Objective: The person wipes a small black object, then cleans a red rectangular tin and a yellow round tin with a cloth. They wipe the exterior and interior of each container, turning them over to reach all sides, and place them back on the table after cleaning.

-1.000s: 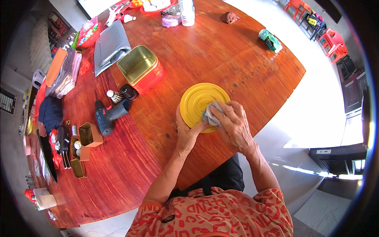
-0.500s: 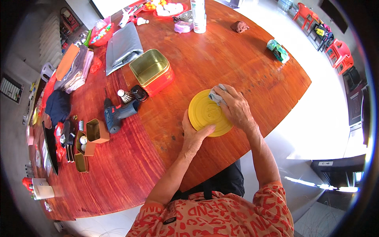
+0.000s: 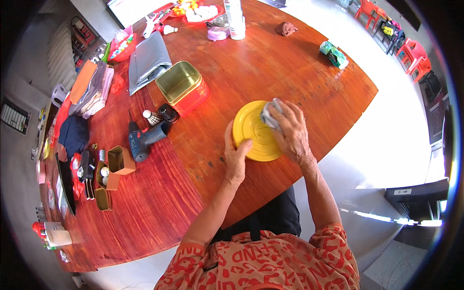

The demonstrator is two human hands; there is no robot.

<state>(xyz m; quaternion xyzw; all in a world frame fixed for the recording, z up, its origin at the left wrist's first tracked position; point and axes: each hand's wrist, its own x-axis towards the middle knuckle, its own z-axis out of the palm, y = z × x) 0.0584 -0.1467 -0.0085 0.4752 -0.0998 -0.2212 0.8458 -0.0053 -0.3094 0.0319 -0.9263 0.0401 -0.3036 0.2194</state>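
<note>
A round yellow lid (image 3: 256, 140) with ringed grooves is held over the near edge of the wooden table. My left hand (image 3: 236, 157) grips its left rim, thumb on top and fingers underneath. Pressed to the lid's upper right is a crumpled grey-white cloth (image 3: 271, 114), bunched under the fingers of my right hand (image 3: 292, 133). Part of the cloth and the lid's right edge are hidden by that hand. To the left of the lid stands an open red tin (image 3: 191, 99) with a gold inside.
A cordless drill (image 3: 145, 141), a shuttlecock (image 3: 152, 117) and small orange boxes (image 3: 121, 159) lie on the left of the table (image 3: 164, 217). A grey plastic bag (image 3: 147, 63) is behind the tin. Farther off are a white spray can (image 3: 236, 21), a brown cloth (image 3: 287, 29) and a green packet (image 3: 333, 55).
The lid has shifted slightly up and tilted. My right hand and the cloth have moved a little to the right, and my left thumb has slid toward the rim.
</note>
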